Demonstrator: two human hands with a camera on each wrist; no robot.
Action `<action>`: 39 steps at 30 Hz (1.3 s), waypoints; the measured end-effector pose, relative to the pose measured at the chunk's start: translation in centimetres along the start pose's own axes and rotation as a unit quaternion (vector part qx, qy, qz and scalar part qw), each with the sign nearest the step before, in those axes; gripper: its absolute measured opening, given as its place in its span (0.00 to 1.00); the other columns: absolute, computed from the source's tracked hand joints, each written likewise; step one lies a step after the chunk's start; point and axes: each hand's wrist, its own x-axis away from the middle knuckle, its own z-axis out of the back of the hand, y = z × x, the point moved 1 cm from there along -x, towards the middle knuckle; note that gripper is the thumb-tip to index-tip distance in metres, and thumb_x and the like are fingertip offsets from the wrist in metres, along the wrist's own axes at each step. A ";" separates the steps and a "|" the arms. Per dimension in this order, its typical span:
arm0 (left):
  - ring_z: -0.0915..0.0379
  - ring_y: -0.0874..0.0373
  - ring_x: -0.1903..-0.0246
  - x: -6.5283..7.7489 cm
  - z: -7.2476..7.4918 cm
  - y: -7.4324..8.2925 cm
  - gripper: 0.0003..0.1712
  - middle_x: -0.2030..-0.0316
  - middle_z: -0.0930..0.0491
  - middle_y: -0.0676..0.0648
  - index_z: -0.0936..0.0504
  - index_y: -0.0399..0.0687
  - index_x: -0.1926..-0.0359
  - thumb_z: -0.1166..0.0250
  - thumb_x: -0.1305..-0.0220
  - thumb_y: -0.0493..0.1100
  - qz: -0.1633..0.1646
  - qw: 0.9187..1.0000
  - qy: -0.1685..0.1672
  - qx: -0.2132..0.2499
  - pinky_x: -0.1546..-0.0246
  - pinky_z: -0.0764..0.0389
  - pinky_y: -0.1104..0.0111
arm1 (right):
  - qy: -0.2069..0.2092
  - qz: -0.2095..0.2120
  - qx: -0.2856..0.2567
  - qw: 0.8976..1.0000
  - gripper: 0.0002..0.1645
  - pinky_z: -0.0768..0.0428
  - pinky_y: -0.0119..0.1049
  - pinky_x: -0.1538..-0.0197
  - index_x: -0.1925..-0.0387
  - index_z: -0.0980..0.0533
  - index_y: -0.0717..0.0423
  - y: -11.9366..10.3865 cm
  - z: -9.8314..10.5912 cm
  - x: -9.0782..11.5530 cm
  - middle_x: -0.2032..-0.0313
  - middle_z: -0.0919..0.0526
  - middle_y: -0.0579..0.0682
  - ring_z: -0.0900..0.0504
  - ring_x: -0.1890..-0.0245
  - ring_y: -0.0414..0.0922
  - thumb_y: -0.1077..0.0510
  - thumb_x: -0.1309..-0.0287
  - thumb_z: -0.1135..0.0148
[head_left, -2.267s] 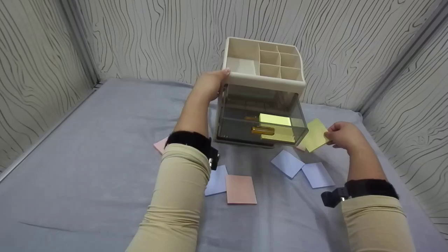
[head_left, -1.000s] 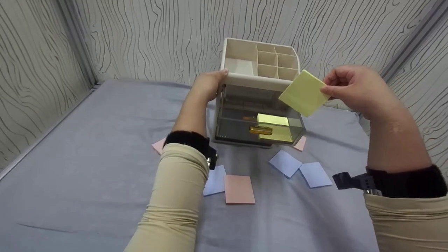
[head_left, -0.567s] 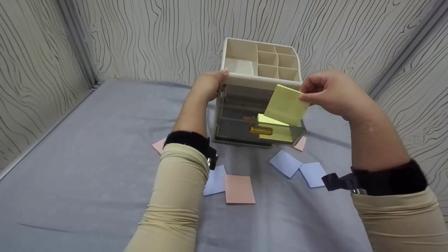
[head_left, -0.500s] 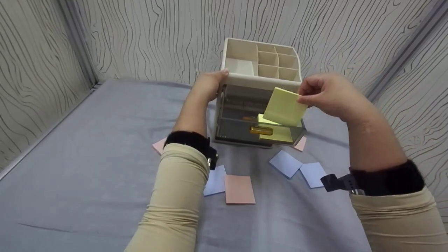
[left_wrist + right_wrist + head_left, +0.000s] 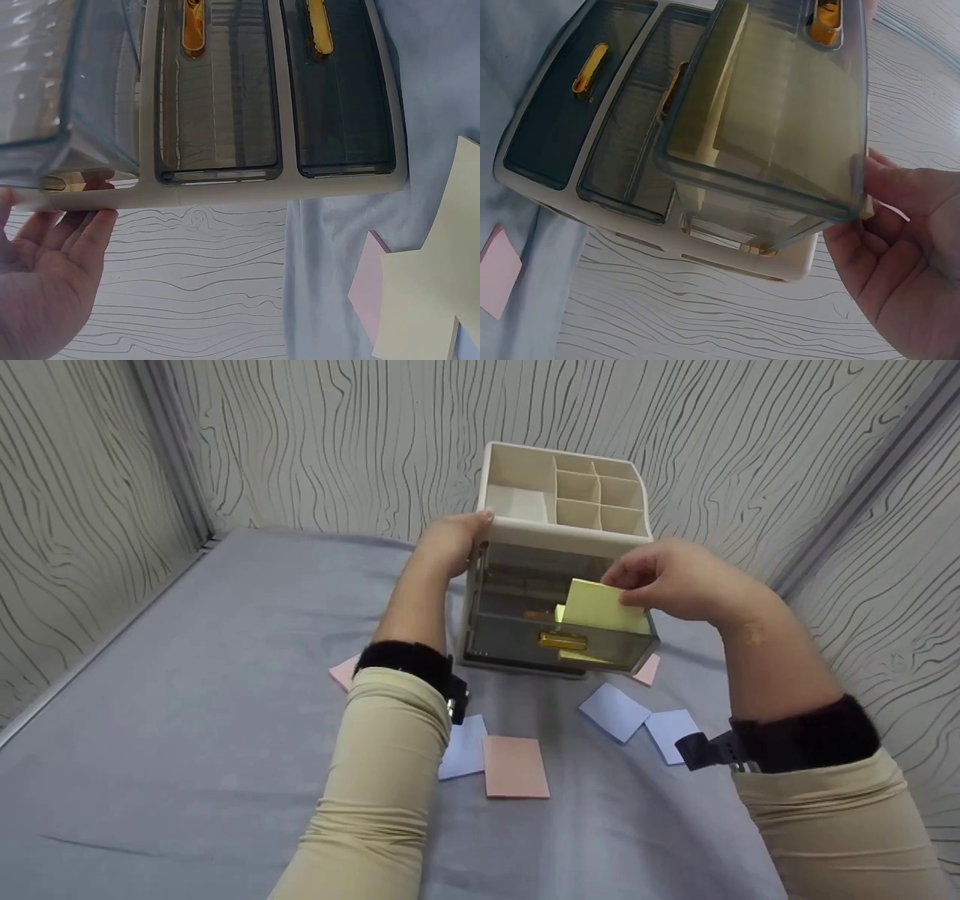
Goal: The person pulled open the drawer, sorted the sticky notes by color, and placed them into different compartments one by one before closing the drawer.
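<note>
A cream desk organizer [image 5: 577,532] stands with its top drawer [image 5: 510,630], smoky and see-through, pulled out. My left hand [image 5: 446,544] grips its upper left side, thumb on the rim; in the left wrist view, that hand's fingers [image 5: 94,240] touch the side edge. Between thumb and fingers my right hand [image 5: 682,581] pinches a yellow sticky-note pad [image 5: 592,604], its lower part inside the drawer. Another yellow pad [image 5: 559,613] sits behind it in the drawer. The right wrist view shows yellow pads [image 5: 787,120] through the drawer wall, beside my right hand [image 5: 915,255].
Blue pads [image 5: 613,712] and pink pads [image 5: 516,766] lie on the grey cloth [image 5: 225,697]. Pale yellow pads [image 5: 412,300] show in the left wrist view. Two lower drawers [image 5: 217,97] are closed. A wood-patterned wall [image 5: 337,435] rises behind.
My right hand lifted the yellow pad from the cloth at the right, moved it left over the drawer, and lowered it partly inside. My left hand has kept its place on the organizer.
</note>
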 end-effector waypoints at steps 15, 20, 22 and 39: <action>0.32 0.57 0.52 0.1 -0.1 0.2 0.28 0.51 0.28 0.48 0.28 0.51 0.47 0.46 0.44 0.60 -0.004 0.999 -0.007 0.038 0.49 0.34 0.63 | 0.038 0.041 0.170 0.984 0.11 0.35 0.33 0.81 0.81 0.21 0.56 -1.3 -1.5 -1.4 0.83 0.26 0.47 0.33 0.83 0.43 0.70 0.65 0.48; 0.34 0.55 0.49 -0.6 -0.4 0.0 0.26 0.51 0.28 0.46 0.29 0.47 0.46 0.46 0.42 0.55 -0.015 0.998 -0.012 0.055 0.51 0.32 0.65 | 0.045 0.054 0.240 0.968 0.09 0.36 0.36 0.81 0.89 0.27 0.56 -1.5 -2.3 -1.8 0.86 0.30 0.47 0.34 0.84 0.46 0.70 0.68 0.49; 0.35 0.55 0.49 -0.6 -0.5 -0.1 0.26 0.50 0.29 0.47 0.29 0.48 0.46 0.47 0.42 0.57 -0.016 0.999 -0.009 0.036 0.50 0.32 0.64 | 0.040 0.053 0.253 0.965 0.09 0.36 0.37 0.81 0.89 0.28 0.55 -1.5 -2.7 -2.0 0.86 0.30 0.47 0.34 0.83 0.47 0.71 0.68 0.48; 0.35 0.55 0.49 -0.3 -0.5 -0.3 0.29 0.49 0.29 0.49 0.29 0.54 0.46 0.50 0.44 0.63 -0.022 1.000 -0.018 -0.007 0.49 0.34 0.62 | 0.020 0.051 0.324 0.944 0.13 0.33 0.43 0.80 0.92 0.34 0.51 -0.9 -4.1 -3.0 0.86 0.31 0.49 0.35 0.84 0.49 0.67 0.63 0.48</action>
